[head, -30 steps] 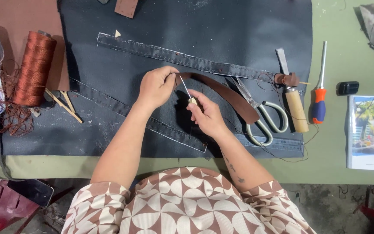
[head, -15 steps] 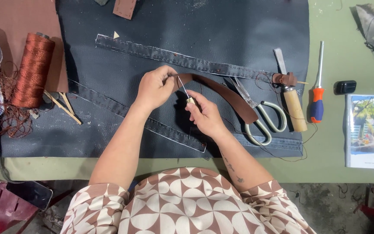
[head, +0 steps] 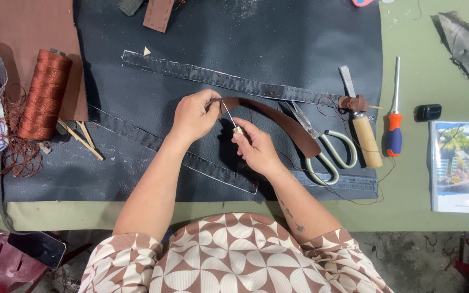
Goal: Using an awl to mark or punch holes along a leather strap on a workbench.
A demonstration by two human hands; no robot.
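Both grips closed: L hand (head: 194,115) 1 strap (head: 283,120), R hand (head: 256,150) 1 awl (head: 230,118).

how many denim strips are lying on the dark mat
2. One denim strip runs across the mat above the hands, from upper left toward the scissors. The other denim strip slants from the thread spool down under the left forearm. More may be hidden beneath the arms.

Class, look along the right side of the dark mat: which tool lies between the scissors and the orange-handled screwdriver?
In the head view, a wooden-handled knife lies between the scissors and the screwdriver, its blade pointing away from the person.
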